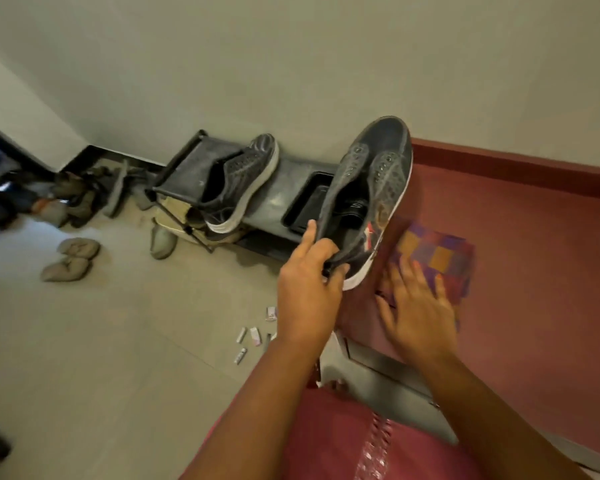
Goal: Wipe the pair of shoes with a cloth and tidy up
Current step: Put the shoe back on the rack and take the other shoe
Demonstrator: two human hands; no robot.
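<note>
On the dark rack (187,168) at ten o'clock sits one shoe (238,187). The left hand (307,271) grips the second shoe (368,188) by its heel; the right hand (418,311), fingers apart, rests over the checked cloth (440,258) near the red bench (534,271) edge.

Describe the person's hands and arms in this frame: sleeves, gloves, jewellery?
Both the left hand and the right hand are bare: no gloves, and no rings or watch that I can make out. Forearms are uncovered to the frame edge, no sleeves showing. A pink garment with a shiny sequinned strip shows below the arms.
</note>
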